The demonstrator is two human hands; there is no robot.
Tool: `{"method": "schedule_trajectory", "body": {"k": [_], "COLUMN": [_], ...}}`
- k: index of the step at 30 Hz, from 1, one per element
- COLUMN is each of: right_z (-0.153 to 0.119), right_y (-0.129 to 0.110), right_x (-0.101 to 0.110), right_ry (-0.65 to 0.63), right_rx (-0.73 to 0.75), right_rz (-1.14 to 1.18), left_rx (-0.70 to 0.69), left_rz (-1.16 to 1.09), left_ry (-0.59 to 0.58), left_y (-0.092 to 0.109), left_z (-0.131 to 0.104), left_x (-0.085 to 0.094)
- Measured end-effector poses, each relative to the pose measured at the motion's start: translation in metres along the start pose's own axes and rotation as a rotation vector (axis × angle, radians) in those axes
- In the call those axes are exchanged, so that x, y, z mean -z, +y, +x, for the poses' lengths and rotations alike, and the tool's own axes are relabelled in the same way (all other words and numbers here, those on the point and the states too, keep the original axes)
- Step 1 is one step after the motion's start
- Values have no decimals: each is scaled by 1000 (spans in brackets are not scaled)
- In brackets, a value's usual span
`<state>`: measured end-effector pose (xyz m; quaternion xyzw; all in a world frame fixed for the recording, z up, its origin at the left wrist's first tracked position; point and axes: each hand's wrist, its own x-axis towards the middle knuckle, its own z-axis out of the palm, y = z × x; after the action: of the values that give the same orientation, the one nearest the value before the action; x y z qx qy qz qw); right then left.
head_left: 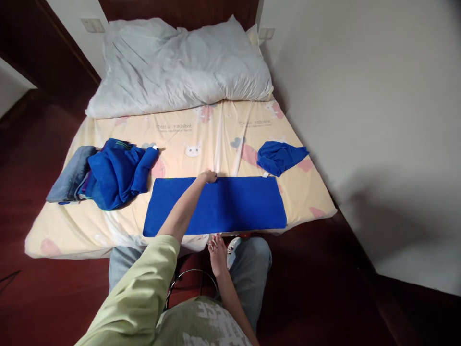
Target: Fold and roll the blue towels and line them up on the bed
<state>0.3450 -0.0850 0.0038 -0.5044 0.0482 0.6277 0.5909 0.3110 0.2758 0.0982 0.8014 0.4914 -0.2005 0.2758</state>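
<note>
A blue towel [248, 204] lies flat as a long rectangle along the near edge of the bed. My left hand [208, 176] reaches across it, with its fingers curled closed at the middle of the far edge. My right hand [217, 252] is low at the towel's near edge, its fingers partly bent and slightly apart, fingertips close to the hem. Nothing shows in its grasp. A crumpled blue cloth [279, 157] lies just beyond the towel's far right corner, with a small white tag beside it.
On the left side of the bed sit a bunched blue cloth pile [117, 175] and a folded grey-blue cloth [72, 175]. A large white pillow [183, 67] spans the head of the patterned sheet [201, 129]. A bare wall [378, 120] stands to the right.
</note>
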Motion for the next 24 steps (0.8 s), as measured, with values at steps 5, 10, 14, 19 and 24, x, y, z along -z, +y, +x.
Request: {"method": "schedule_trajectory", "body": {"k": [5,10,14,19,24], "right_z": [0,3,7,12,11], "right_y": [3,3,3,2,1], "right_x": [-4,-13,-16,-15,-20], "right_ry": [54,74,87,103,122], "right_rx": [-41,6,-68,-52,-51], "right_rz": [24,40,120,136,163], "left_rx": [31,48,80,73,61], "left_rz": [-62,-145,-189,-221,-181], "left_ry": [-33,-26,-27,-26,44], "left_y": [-3,-4,-5,-8,-11], "left_z": [11,12,10,12,16], "left_x": [4,5,1,-2,0]}}
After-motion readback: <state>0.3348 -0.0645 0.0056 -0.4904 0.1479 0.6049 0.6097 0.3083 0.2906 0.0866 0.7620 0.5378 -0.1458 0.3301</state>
